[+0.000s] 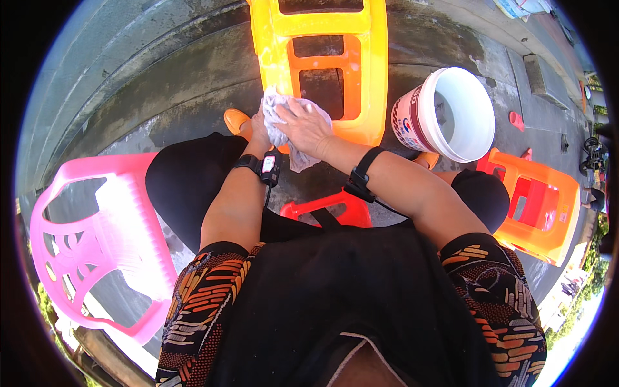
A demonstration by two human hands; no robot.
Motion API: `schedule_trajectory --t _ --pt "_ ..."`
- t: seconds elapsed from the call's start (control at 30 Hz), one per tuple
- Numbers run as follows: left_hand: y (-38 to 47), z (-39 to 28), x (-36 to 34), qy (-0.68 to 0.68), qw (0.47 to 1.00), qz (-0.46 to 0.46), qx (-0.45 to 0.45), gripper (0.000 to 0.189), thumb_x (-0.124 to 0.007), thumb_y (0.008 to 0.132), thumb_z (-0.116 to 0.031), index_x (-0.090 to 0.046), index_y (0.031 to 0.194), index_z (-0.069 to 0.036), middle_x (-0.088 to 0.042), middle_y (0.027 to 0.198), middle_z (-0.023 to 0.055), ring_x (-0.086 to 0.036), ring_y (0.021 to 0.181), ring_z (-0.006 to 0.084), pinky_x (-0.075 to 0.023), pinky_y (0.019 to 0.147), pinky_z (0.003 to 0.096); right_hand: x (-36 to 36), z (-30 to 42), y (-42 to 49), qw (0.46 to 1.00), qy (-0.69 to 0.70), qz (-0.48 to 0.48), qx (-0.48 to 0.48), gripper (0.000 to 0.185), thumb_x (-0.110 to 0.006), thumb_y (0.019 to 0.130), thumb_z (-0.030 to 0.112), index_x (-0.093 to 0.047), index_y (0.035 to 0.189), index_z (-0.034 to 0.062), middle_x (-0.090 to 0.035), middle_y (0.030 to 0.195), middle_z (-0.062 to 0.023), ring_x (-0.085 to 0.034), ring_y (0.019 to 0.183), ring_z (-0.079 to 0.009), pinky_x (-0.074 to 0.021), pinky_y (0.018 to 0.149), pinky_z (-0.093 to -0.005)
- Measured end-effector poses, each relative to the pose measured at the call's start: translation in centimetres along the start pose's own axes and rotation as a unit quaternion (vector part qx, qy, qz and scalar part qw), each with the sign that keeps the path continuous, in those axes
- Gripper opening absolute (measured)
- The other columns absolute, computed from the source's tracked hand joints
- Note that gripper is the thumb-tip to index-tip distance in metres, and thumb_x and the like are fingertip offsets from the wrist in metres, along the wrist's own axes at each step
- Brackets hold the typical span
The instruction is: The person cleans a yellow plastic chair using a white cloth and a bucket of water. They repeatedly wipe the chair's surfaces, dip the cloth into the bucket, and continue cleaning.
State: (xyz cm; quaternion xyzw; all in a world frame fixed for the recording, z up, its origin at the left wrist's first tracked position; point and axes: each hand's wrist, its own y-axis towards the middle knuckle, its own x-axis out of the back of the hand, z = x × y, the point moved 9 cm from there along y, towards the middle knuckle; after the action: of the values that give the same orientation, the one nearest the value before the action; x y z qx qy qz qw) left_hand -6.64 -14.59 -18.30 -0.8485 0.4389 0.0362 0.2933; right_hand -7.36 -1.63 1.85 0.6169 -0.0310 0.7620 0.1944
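Note:
A yellow-orange plastic stool (376, 72) lies on its side before me, its legs and crossbars facing up. A damp pale lilac cloth (276, 131) is bunched over the near left corner of the stool, with one end hanging down. My right hand (307, 126) presses on top of the cloth, fingers spread across it. At the cloth's left edge, my left hand (261, 128) grips it against the stool's leg; its fingers are mostly hidden. A white plastic bucket (466, 113) with a printed side stands tilted in view to the right, with some water inside.
A pink plastic armchair (140, 232) stands at left. Orange and red stools (546, 193) are stacked at right. Beneath me is a red plastic seat (358, 208). The concrete floor (203, 82) has wet patches. A concrete block (546, 80) and pink slipper (516, 121) lie farther right.

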Motion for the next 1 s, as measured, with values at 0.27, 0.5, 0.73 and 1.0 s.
schedule_trajectory --t 0.27,0.5,0.73,1.0 --pt "-1.9 -0.6 -1.8 -0.111 0.983 -0.126 0.071 0.045 -0.059 0.101 -0.035 -0.068 0.105 0.009 -0.071 0.100 0.0134 -0.068 0.086 0.0261 -0.0544 0.077 0.0385 0.5 -0.5 -6.0 0.993 -0.018 0.113 0.006 0.044 -0.068 0.082 0.026 -0.066 0.126 0.0197 -0.048 0.141 -0.0078 -0.040 0.134 -0.0352 -0.0411 0.100 -0.0507" --pt "-2.9 -2.0 -2.3 -0.003 0.987 -0.143 0.067 0.052 -0.056 0.102 -0.042 -0.069 0.105 0.008 -0.072 0.099 0.0128 -0.067 0.082 0.0240 -0.0531 0.076 0.0354 4.2 -5.3 -13.7 0.987 -0.063 0.146 -0.005 0.047 -0.076 0.075 0.020 -0.067 0.121 0.0197 -0.048 0.139 -0.0060 -0.042 0.130 -0.0353 -0.0442 0.098 -0.0495" --pt "-3.0 -0.4 -2.3 -0.010 0.986 -0.153 0.070 0.059 -0.053 0.102 -0.047 -0.070 0.107 0.009 -0.072 0.100 0.0134 -0.067 0.086 0.0239 -0.0521 0.078 0.0357 4.4 -6.1 -14.6 0.991 -0.056 0.112 -0.036 0.045 -0.071 0.073 0.010 -0.069 0.118 0.0147 -0.052 0.130 -0.0090 -0.043 0.126 -0.0396 -0.0476 0.093 -0.0481" --pt "-2.7 -0.3 -1.5 0.006 0.985 -0.153 0.075 0.059 -0.054 0.101 -0.050 -0.070 0.107 0.007 -0.071 0.103 0.0131 -0.067 0.092 0.0221 -0.0524 0.082 0.0361 1.1 0.1 -3.6 0.997 -0.018 0.067 0.039 0.035 -0.066 0.081 0.017 -0.072 0.115 0.0201 -0.056 0.125 -0.0066 -0.048 0.121 -0.0369 -0.0447 0.089 -0.0494"
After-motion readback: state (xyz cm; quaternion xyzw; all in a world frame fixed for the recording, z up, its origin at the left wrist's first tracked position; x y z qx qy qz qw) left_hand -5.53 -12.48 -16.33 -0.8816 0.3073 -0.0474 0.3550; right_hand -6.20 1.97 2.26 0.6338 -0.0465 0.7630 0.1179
